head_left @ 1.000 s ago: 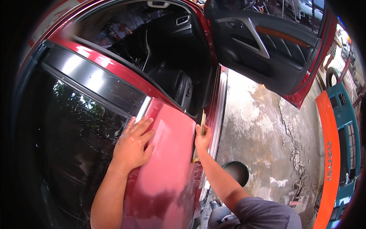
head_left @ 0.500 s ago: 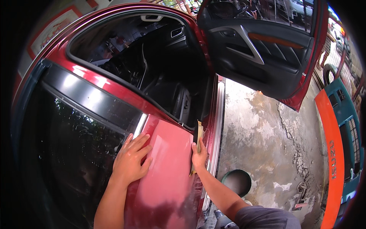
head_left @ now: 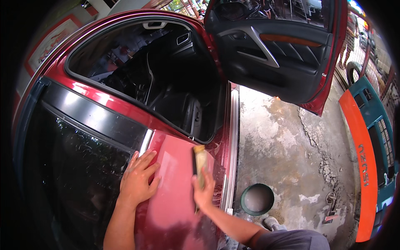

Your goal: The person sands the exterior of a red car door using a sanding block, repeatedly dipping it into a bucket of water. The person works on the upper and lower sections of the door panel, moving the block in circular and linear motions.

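Observation:
A long, narrow sanding block (head_left: 200, 160), wrapped in worn yellowish paper, is gripped in my right hand (head_left: 204, 191). It lies lengthwise on the dull pink patch (head_left: 173, 166) of the red car door, near the patch's right side. Motion blurs the hand and the block a little. My left hand (head_left: 139, 179) rests on the door by the lower edge of the dark window (head_left: 79, 166), fingers spread and holding nothing. A short bright trim strip (head_left: 146, 141) shows just beyond its fingertips.
The front door (head_left: 287, 79) hangs wide ahead, beside the dark cabin. A green bucket (head_left: 243, 199) of cloudy liquid stands on the cracked concrete floor (head_left: 283, 141), close to my shoe (head_left: 273, 223). An orange and teal vehicle panel (head_left: 358, 154) lies at the right, with a tyre (head_left: 354, 71) behind it.
My right hand has brought the sanding block leftward from the door's edge onto the pink patch. My left hand stays on the door by the window. The whole view has shifted slightly.

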Motion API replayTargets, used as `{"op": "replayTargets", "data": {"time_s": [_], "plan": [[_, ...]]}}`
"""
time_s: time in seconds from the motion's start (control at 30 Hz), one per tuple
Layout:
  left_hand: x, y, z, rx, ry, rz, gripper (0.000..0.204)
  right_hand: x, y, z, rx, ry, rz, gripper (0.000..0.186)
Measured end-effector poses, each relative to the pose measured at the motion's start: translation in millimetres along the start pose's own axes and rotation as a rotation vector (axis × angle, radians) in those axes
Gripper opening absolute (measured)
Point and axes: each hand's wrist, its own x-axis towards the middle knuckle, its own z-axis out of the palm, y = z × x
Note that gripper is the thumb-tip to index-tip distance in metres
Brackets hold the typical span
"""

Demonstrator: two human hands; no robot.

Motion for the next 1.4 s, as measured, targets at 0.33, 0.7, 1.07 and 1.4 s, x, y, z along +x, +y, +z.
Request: {"op": "replayTargets", "data": {"time_s": [0.33,0.7,1.07,1.4], "plan": [[7.2,3.3,-2.2,0.020,0.025,0.028,0.033,118.5,70.5,53.3,0.118,0.201,0.078,0.053],[-0.9,2.3,3.7,0.001,0.017,0.003,0.036,65.2,48.8,28.9,0.068,0.053,-0.026,0.054],[-4.8,-1.6,9.0,-0.006,0.032,0.001,0.036,-4.2,48.4,4.8,0.032,-0.062,-0.025,0.060],[-0.6,-3.7,7.5,-0.029,0.020,0.021,0.036,93.2,74.2,38.8,0.134,0.052,0.165,0.057]]}}
